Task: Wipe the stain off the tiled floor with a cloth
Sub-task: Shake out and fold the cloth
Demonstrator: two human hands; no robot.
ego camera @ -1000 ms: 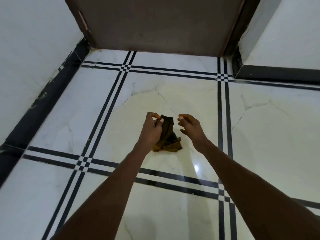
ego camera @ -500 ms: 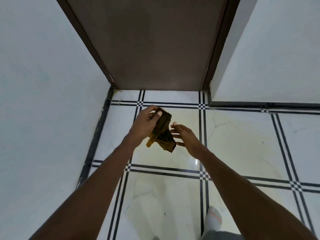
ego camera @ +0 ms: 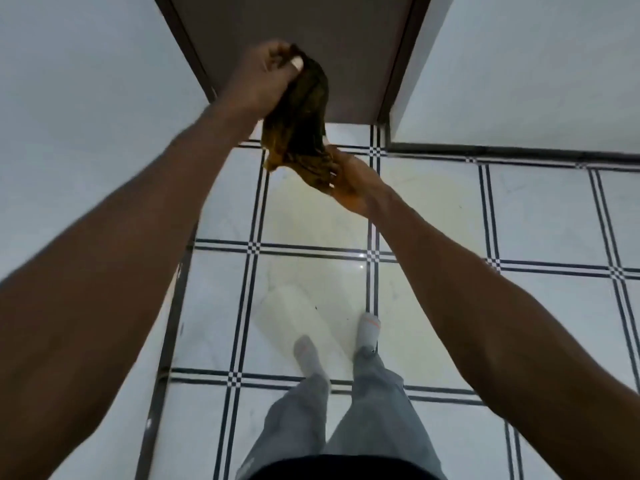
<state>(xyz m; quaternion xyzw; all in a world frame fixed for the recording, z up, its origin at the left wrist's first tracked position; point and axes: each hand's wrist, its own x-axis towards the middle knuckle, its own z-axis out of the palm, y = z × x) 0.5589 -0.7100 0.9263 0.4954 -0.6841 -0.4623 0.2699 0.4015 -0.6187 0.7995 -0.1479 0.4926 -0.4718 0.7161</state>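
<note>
Head view, one frame. Items as seen:

- Cloth: dark brown w/ mustard-yellow patches, bunched, held up in the air, well clear of the floor, in front of the door.
- Left hand: grip clamped on top of cloth, thumb and fingers pinched over the upper fold; thumbnail showed pale.
- Right hand: at cloth's lower end, palm up; fingers touched and curled round the bottom bunch, grip closed on it. Yellowish tint on palm.
- Floor: white glossy tiles w/ double black border lines, small checker squares at crossings.
- Stain: faint yellowish patch on tile below the hands; a 2nd pale-yellow tint on the tile to its right. Edges vague.
- Door: brown, shut, dark frame either side.
- Walls: pale, left and right; dark skirting along right wall base.
- Legs: grey trousers, pale socks, right sock w/ orange band; feet apart, standing on tiles near the stain.
</note>
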